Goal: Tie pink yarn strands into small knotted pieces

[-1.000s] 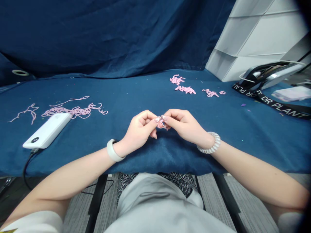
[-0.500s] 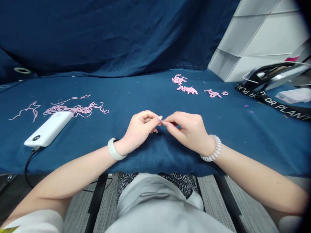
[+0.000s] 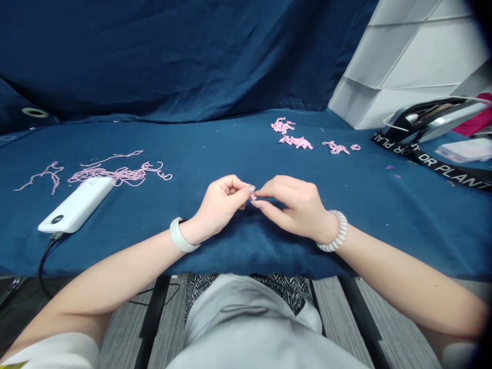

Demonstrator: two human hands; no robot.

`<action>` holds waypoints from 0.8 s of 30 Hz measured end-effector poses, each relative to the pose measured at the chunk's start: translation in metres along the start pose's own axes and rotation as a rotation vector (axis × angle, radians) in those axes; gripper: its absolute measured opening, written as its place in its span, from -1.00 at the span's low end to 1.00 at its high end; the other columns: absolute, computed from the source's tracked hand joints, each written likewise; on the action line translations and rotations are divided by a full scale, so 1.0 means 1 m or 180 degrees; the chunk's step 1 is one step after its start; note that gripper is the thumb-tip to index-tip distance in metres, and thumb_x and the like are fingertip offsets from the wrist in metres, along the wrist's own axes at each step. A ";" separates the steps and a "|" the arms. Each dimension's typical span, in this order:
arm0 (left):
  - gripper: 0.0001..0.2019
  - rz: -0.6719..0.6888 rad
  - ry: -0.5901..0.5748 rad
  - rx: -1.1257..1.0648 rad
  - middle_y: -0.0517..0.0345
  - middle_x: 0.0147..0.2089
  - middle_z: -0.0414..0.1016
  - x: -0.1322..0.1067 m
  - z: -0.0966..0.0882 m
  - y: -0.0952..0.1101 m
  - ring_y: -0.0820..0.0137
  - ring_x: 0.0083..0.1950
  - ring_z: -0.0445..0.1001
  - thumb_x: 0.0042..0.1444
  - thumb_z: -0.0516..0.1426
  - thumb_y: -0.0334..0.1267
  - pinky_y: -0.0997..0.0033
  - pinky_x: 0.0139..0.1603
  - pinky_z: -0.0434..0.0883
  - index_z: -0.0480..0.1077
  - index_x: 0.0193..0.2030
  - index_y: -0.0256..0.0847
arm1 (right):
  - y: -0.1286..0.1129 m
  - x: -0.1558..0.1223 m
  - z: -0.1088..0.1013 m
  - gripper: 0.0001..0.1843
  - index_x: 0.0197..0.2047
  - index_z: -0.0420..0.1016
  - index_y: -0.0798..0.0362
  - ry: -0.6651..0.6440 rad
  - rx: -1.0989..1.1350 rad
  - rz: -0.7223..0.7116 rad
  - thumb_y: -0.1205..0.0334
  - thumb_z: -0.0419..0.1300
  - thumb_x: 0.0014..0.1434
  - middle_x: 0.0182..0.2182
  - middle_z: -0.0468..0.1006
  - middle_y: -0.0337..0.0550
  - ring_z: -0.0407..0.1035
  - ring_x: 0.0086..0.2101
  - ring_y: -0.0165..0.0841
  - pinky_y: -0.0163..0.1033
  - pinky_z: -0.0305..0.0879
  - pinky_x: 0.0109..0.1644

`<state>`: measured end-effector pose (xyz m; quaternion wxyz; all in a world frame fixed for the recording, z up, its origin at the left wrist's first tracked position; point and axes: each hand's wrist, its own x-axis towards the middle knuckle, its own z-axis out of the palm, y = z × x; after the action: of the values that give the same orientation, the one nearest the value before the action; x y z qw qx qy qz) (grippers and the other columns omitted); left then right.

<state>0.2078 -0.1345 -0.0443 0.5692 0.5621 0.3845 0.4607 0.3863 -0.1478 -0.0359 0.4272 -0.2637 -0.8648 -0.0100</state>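
My left hand (image 3: 222, 205) and my right hand (image 3: 292, 203) meet fingertip to fingertip just above the blue cloth (image 3: 215, 154), near its front edge. Both pinch a small piece of pink string (image 3: 252, 196), which is mostly hidden between the fingers. A white band circles my left wrist and a spiral band my right wrist. A tangle of loose pink strings (image 3: 115, 174) lies at the left. Small bunched pink pieces (image 3: 295, 141) lie at the back right.
A white power bank (image 3: 76, 205) with a cable lies at the left. A black lanyard with white lettering (image 3: 434, 165), a dark device (image 3: 426, 118) and a white panel (image 3: 403, 56) stand at the right. A roll of tape (image 3: 34, 112) sits far left.
My right hand's fingers have shifted and re-pinched the pink piece against my left fingertips. Both hands have stayed in the same spot. The view has shifted slightly.
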 end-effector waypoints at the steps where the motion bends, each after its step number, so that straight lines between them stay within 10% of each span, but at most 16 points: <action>1: -0.73 0.0037 -0.0015 0.0048 0.21 -0.51 0.43 0.000 -0.001 0.000 0.65 -0.53 0.31 -0.07 0.29 -0.18 0.68 -0.51 0.27 0.34 -0.46 -0.33 | 0.000 0.001 -0.003 -0.92 -0.31 0.46 0.11 -0.0013 0.0226 0.0187 0.30 0.15 0.19 -0.41 0.55 -0.15 0.41 -0.39 -0.42 -0.29 0.35 -0.26; 16: -0.78 -0.0229 -0.0589 0.0285 0.15 -0.49 0.50 -0.002 -0.001 0.010 0.61 -0.51 0.44 -0.03 0.26 -0.26 0.68 -0.46 0.41 0.34 -0.46 -0.36 | 0.016 0.010 -0.022 -0.73 -0.29 0.52 0.18 -0.1477 0.2297 0.2044 0.10 0.23 0.12 -0.38 0.56 -0.12 0.39 -0.38 -0.43 -0.34 0.32 -0.26; 24: -0.75 -0.0223 -0.0621 0.0299 0.19 -0.52 0.47 -0.002 -0.001 0.010 0.62 -0.52 0.42 -0.05 0.29 -0.25 0.71 -0.47 0.37 0.33 -0.44 -0.36 | 0.010 0.007 -0.018 -0.75 -0.35 0.54 0.14 -0.1340 0.1367 0.1459 0.13 0.17 0.20 -0.46 0.54 -0.22 0.33 -0.46 -0.49 -0.36 0.22 -0.33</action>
<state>0.2054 -0.1364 -0.0346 0.5927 0.6165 0.3678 0.3652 0.4005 -0.1403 -0.0210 0.2769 -0.3511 -0.8346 0.3217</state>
